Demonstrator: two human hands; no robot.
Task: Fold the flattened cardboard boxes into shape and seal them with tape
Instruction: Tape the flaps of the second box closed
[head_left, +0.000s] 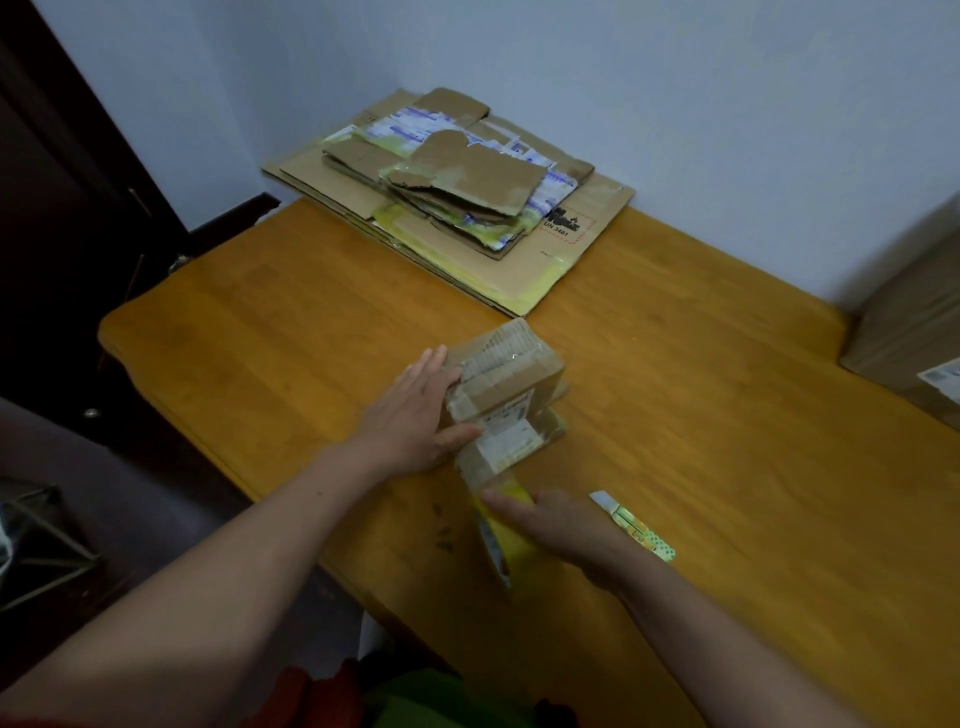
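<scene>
Dim, flat light leaves the room left of the table (311, 322) nearly black. Everything is soft (the right hand (566, 525) most), and edges bow outward.

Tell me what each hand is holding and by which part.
The right hand grips the yellow tape roll over its upper rim. The left hand grips nothing; straight fingers press the small box from the left.
</scene>
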